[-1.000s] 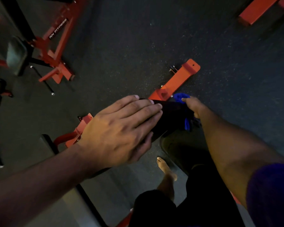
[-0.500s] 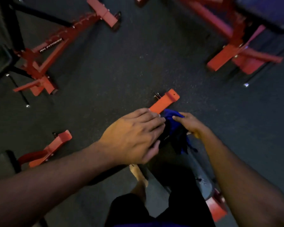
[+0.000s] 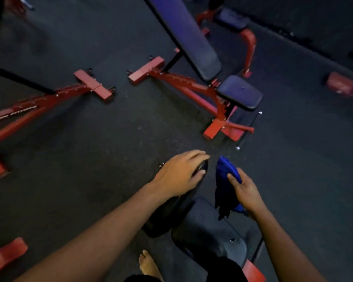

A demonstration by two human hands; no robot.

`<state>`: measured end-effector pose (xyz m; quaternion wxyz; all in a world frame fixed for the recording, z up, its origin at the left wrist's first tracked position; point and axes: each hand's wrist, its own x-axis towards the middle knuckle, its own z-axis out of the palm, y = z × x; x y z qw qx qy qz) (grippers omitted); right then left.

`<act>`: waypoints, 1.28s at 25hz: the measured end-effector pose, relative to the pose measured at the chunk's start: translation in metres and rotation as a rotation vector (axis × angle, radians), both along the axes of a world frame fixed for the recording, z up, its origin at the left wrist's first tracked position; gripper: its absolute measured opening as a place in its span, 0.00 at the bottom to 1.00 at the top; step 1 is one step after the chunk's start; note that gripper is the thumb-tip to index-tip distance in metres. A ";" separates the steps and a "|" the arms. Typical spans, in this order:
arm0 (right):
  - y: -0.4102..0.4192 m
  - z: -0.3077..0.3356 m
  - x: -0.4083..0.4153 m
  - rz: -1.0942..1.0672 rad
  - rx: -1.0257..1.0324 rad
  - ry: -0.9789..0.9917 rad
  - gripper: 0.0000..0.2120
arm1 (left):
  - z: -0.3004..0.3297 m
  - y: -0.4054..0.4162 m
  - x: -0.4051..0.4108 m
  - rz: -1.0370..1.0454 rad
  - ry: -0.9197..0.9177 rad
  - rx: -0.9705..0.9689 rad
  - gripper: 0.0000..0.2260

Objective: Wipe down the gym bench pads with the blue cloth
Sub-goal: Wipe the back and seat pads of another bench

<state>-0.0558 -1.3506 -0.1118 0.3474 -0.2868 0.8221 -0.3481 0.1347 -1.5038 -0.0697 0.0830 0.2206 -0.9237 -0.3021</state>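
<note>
Steadying the back pad with my left hand, fingers curled over its top end, I pinch the blue cloth in my right hand; its grip holds the cloth just right of that pad, above the seat pad, ready for wiping.

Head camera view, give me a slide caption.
Left hand grips the bench back pad while right hand holds the blue cloth beside it.
</note>
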 end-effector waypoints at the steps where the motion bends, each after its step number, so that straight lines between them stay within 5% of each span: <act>1: 0.007 0.010 0.006 -0.028 -0.010 0.017 0.05 | -0.006 -0.001 0.017 -0.017 -0.010 0.039 0.22; 6: 0.028 0.032 0.024 -0.134 -0.048 0.011 0.05 | -0.018 -0.002 0.033 -0.035 -0.026 0.266 0.24; 19: 0.000 0.028 0.049 -0.200 -0.191 0.057 0.05 | -0.020 -0.005 0.037 0.019 -0.053 0.317 0.24; 25: 0.002 0.046 0.100 -0.365 -0.120 0.149 0.04 | -0.025 -0.041 0.041 -0.245 -0.064 0.406 0.28; 32: 0.007 0.086 0.231 -0.757 -0.030 0.265 0.05 | -0.002 -0.085 0.036 -0.608 -0.209 0.212 0.35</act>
